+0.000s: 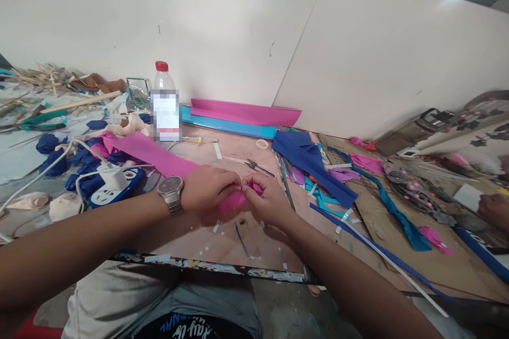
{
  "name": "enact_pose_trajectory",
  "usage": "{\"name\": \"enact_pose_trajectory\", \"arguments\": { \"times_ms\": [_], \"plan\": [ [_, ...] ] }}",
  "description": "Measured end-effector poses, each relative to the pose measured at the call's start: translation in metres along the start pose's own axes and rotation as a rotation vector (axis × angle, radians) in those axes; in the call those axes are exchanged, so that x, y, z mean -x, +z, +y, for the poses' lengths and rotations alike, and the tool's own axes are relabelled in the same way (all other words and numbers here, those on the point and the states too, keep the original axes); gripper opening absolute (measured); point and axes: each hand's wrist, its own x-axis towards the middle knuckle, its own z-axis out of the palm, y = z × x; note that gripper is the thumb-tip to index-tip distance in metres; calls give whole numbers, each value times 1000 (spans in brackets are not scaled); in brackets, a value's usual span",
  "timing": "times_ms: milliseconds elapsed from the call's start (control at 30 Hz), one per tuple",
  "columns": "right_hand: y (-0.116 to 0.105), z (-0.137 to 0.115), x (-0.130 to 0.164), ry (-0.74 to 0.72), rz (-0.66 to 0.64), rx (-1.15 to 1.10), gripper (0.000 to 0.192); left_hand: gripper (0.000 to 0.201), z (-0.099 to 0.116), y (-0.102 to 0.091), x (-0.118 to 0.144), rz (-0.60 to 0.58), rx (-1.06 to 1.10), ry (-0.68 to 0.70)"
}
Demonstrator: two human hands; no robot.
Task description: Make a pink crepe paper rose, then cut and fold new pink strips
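Observation:
Both of my hands meet over the middle of the worktable. My left hand, with a metal watch on its wrist, pinches the near end of a long pink foam strip. My right hand grips the same end, where the pink material is bunched between the fingers of both hands. The strip runs away to the left, toward a plastic bottle with a red cap.
Small scissors lie just beyond my hands. A white charger in a blue power strip sits left, among dark blue foam pieces. Blue foam sheets and scraps lie right. Pink and teal sheets lean on the wall. Another person's hand is far right.

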Motion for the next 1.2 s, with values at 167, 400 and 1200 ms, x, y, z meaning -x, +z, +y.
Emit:
{"name": "enact_pose_trajectory", "arguments": {
  "times_ms": [167,400,1200],
  "plan": [
    [-1,0,-1,12,-6,-28,10,32,-4,1,0,-6,-109,31],
    [-2,-1,-3,65,-51,-63,12,28,-3,0,-1,-18,-27,22],
    [-11,0,-2,-38,57,-37,17,37,-6,-14,-4,-128,368,-115]
  ]
}}
